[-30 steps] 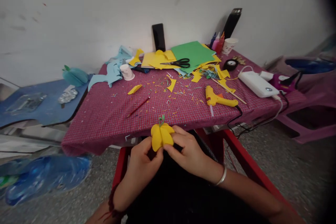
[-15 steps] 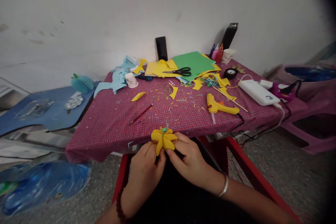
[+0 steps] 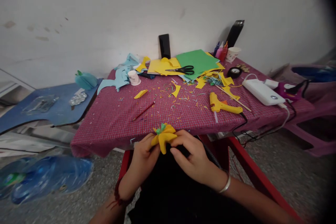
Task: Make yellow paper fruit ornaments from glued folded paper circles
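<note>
A yellow paper pumpkin point(image 3: 166, 138) of folded segments, with a green paper piece on top, is held over my lap at the table's front edge. My left hand point(image 3: 144, 155) pinches its left side between thumb and fingers. On the other side, my right hand point(image 3: 193, 155) curls its fingers against the right segments, its thumb a little away from the paper. The fingertips behind the paper are hidden. Beyond the hands, a red pencil-like stick point(image 3: 144, 111) and a small yellow paper piece point(image 3: 141, 93) lie on the checked cloth point(image 3: 110, 119).
A yellow glue gun point(image 3: 224, 106) lies at the right, its cord hanging off the edge. Farther back are black scissors point(image 3: 185, 70) on coloured paper point(image 3: 196, 61), a paper cup point(image 3: 134, 78), black tape point(image 3: 234, 72) and a white power bank point(image 3: 264, 92). A blue paper pumpkin point(image 3: 86, 81) stands left.
The yellow paper pumpkin has been turned and tilted, its green top now leaning left. My right thumb has come away from the segments. The view has shifted slightly.
</note>
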`<state>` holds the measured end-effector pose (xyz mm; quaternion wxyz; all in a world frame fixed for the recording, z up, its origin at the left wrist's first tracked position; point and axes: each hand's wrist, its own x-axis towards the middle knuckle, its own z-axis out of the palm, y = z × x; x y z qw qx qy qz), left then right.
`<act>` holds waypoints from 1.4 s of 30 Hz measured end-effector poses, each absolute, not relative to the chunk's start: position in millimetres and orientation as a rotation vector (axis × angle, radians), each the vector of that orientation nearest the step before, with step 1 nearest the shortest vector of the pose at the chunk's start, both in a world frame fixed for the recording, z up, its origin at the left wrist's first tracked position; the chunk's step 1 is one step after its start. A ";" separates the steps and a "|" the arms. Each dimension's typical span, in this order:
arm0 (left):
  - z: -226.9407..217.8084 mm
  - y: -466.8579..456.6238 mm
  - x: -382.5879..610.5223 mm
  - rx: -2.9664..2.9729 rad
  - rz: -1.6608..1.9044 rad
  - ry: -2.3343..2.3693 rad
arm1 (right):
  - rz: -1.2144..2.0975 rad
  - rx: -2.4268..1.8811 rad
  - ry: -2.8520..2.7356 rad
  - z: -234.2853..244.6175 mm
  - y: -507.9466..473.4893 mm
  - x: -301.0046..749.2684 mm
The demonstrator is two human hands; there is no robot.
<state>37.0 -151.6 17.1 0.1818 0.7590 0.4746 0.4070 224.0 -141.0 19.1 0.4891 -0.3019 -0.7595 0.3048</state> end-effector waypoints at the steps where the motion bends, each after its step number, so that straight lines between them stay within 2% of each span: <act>1: 17.0 -150.0 33.9 2.120 1.169 1.310 | 0.712 -0.738 -1.810 17.5 -141.2 223.6; 9: 15.8 -149.8 29.0 2.182 1.162 1.322 | 0.571 -0.832 -1.922 14.2 -134.4 218.6; 13: 16.9 -149.4 30.4 1.877 1.112 1.434 | 0.514 -0.864 -1.941 11.8 -130.6 217.7; 18: 17.0 -153.8 30.8 1.598 1.341 1.727 | 0.416 -0.889 -1.964 8.2 -129.5 215.1; 23: 28.3 -168.7 38.3 1.631 1.349 1.467 | 0.323 -0.896 -2.047 11.2 -129.2 211.4; 29: 24.7 -168.4 42.7 1.663 1.368 1.563 | 0.418 -0.736 -2.092 22.4 -133.4 216.3; 33: 21.2 -165.1 40.7 1.523 1.411 1.547 | 0.549 -0.609 -1.865 25.4 -135.7 223.3; 42: 22.5 -165.7 42.2 1.612 1.481 1.553 | 0.507 -0.640 -1.778 23.0 -136.0 222.0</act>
